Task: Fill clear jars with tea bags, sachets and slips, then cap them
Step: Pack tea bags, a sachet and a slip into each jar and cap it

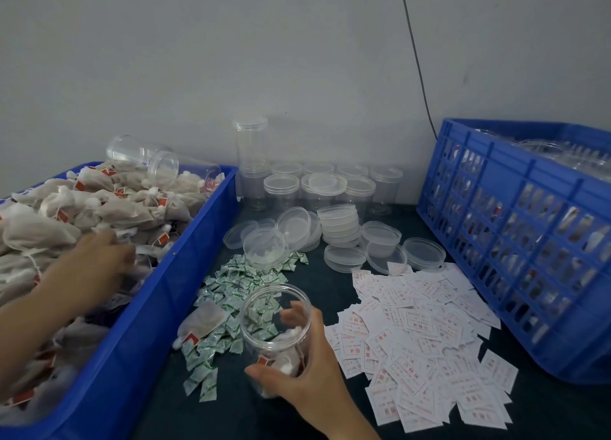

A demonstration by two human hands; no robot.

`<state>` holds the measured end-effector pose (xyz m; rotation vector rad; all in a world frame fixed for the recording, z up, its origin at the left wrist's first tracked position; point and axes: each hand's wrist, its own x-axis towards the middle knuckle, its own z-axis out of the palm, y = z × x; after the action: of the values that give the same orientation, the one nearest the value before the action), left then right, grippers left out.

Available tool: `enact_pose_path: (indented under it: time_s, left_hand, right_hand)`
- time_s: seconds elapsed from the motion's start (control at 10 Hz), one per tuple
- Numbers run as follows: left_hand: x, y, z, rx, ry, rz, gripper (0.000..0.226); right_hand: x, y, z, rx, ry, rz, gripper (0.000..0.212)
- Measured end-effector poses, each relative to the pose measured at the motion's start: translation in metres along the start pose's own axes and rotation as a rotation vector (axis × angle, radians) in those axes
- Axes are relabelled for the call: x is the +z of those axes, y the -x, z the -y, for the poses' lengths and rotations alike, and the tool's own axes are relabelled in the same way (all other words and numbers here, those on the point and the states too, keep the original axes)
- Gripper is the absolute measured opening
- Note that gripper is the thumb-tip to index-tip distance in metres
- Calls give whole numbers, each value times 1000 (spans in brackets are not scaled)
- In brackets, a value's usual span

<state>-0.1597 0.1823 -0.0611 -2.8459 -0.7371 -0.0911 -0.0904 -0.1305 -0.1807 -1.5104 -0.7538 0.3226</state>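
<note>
- Table (pixel 330 284): dark top, carries everything, with the jar (pixel 276 310) near its front middle.
- Blue bin (pixel 185 261): sits just left of the jar, heaped with tea bags (pixel 109 205).
- Blue crate (pixel 515 241): stands well to the right of the jar, toward the wall.
- Slips (pixel 426 334): spread in a loose pile just right of the jar.
- Sachets (pixel 231 284): scattered behind and left of the jar, up to its side.
- Empty jars (pixel 330 188) and loose lids (pixel 340 224): grouped beyond the jar.
- Jar itself: uncapped, long axis near upright, mouth tipped slightly away, holds a few tea bags at the bottom.
- Right hand (pixel 310 373): wraps the jar's lower wall, thumb in front, fingers behind and visible through the plastic.
- Left hand (pixel 99 257): reaches into the bin among the tea bags, blurred; cannot tell whether pinching a bag or lying loose.
- Looks mid-fill; probably calls for carrying a bag rightward from the bin to the open mouth, with the left hand, the nearer one to the bags.
</note>
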Motion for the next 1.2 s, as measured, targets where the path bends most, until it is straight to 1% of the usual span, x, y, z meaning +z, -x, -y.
enact_pose_path:
  time_s: [0.1,0.2,0.3,0.4,0.5,0.6,0.7,0.8,0.9,1.0,1.1,1.2]
  left_hand:
    - [-25,8,-18,15,513,-232,27]
    - [-67,24,-64,171,736,-204,26]
    - [-80,45,-109,373,902,16,29]
    - [-65,54,-132,472,845,109,31]
    - [-55,38,-114,393,835,-1,29]
    - [-44,13,-69,192,609,-194,30]
    - [-27,1,-18,-81,-10,-191,52]
    - [-1,1,33,-319,-74,-49,58]
    - [10,1,51,-221,-96,-80,55]
    - [43,-27,61,-277,22,-107,45]
    - [24,-15,36,-307,176,-167,33]
    - [8,-16,14,-275,432,-244,24]
  right_hand:
    - [0,0,0,-1,1,0,88]
    - [0,0,1,-2,-5,-1,87]
    - [0,0,4,7,-19,-3,86]
    - [-1,-1,4,-13,-19,11,86]
    - [-1,0,6,-3,0,-4,84]
    - [-1,0,5,-2,11,-15,84]
    - [-1,0,4,-8,13,-5,83]
    - [-3,0,5,-7,13,-1,82]
    - [-3,0,4,-10,30,-10,82]
    - [-3,-1,2,-16,30,-15,83]
    - [-3,-1,1,-18,28,-9,82]
    - [-2,-1,2,-16,25,-8,82]
